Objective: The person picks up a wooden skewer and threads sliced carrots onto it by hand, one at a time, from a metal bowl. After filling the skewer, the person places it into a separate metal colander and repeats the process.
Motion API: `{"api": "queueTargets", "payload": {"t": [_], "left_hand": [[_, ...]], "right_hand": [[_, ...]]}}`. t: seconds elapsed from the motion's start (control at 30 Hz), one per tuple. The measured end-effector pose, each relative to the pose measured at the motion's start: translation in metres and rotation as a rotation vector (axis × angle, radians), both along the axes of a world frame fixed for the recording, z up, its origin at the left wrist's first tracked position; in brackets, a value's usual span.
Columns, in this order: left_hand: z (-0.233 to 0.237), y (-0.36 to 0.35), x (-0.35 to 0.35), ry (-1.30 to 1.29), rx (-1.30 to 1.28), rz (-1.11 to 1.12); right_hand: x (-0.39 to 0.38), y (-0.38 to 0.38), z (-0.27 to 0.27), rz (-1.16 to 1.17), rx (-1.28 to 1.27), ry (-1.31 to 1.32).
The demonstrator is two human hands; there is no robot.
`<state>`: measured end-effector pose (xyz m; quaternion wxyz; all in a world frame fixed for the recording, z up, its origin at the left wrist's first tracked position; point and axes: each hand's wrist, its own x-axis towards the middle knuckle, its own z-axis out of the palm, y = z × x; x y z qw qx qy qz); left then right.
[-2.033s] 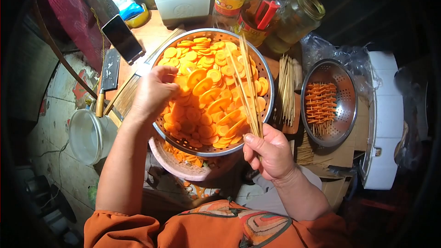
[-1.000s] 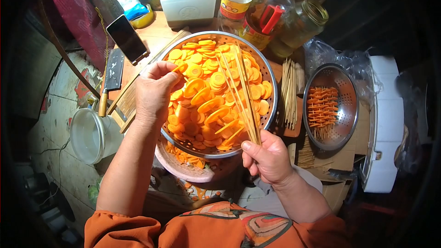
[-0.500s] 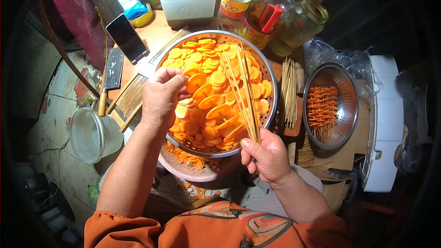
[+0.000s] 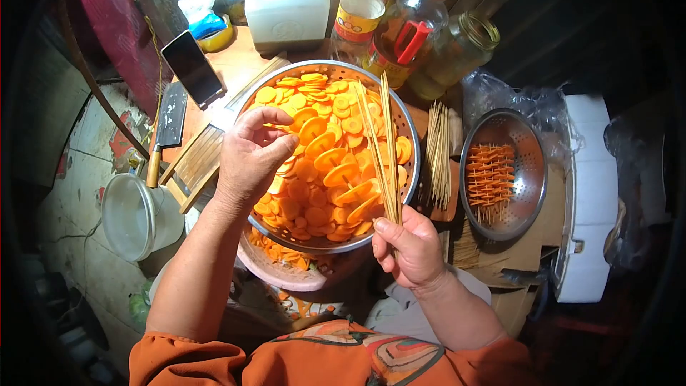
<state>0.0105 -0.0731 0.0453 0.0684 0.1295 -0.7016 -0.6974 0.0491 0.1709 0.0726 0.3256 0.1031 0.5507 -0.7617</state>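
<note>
My right hand [image 4: 411, 246] grips a bundle of bamboo skewers [image 4: 389, 164] that fans upward. From near its thumb, a row of spaced carrot slices [image 4: 334, 161] on a skewer slants up to the left. At the upper end of that row is my left hand [image 4: 250, 154], thumb and forefinger curved with a gap between them; nothing shows in it. Below both hands, a perforated metal colander [image 4: 304, 241] holds many loose round carrot slices [image 4: 300, 182].
Under the colander sits a pink basin [image 4: 279, 275] with carrot pieces. To the right are loose skewers [image 4: 439, 146] and a second colander [image 4: 532, 171] with threaded carrots [image 4: 491, 175]. A cleaver [image 4: 171, 114], phone [image 4: 193, 68], wooden slicer [image 4: 196, 157] and white bucket [image 4: 143, 214] stand left; bottles [image 4: 357, 18] behind.
My left thumb and forefinger have come apart at the end of the carrot row. The right hand keeps its hold on the skewers. The whole view has shifted slightly.
</note>
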Motion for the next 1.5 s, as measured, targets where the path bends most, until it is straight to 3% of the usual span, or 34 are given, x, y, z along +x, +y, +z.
{"api": "queueTargets", "payload": {"t": [0.13,0.2,0.33,0.43,0.5,0.57,0.77,0.83,0.9,0.97,1.17,1.5], "left_hand": [[-0.010,-0.004,-0.002,0.091,0.000,0.000],[-0.013,-0.005,-0.003,0.109,-0.187,0.024],[-0.016,-0.008,-0.005,0.097,-0.086,0.098],[-0.022,-0.012,-0.005,-0.036,-0.273,0.129],[-0.030,-0.010,-0.003,-0.124,-0.488,-0.093],[-0.027,0.002,0.006,-0.141,-0.789,-0.173],[-0.032,0.016,0.011,-0.165,-0.936,-0.137],[-0.032,0.008,0.005,-0.248,-0.682,-0.207],[-0.026,-0.001,-0.003,-0.450,-0.203,-0.160],[-0.027,-0.010,-0.008,-0.326,0.245,-0.047],[-0.010,-0.026,-0.012,-0.185,0.543,0.166],[-0.006,-0.026,-0.009,-0.155,0.528,0.196]], "right_hand": [[0.000,0.001,0.002,-0.003,-0.004,-0.018],[0.001,0.001,0.002,0.000,-0.005,-0.014],[-0.002,0.001,0.002,-0.059,-0.013,0.008],[-0.004,0.003,0.004,-0.057,-0.022,0.010],[-0.003,0.002,0.003,-0.048,-0.016,0.012],[-0.003,0.001,0.003,-0.040,-0.010,0.014],[-0.003,0.002,0.003,-0.025,-0.003,0.024],[-0.002,0.003,0.005,-0.021,0.010,0.011],[-0.003,0.004,0.006,-0.018,0.012,0.012],[-0.002,0.006,0.006,-0.016,0.013,0.012],[-0.001,0.005,0.007,0.097,0.035,-0.010],[0.000,0.003,0.009,0.107,0.064,-0.015]]}}
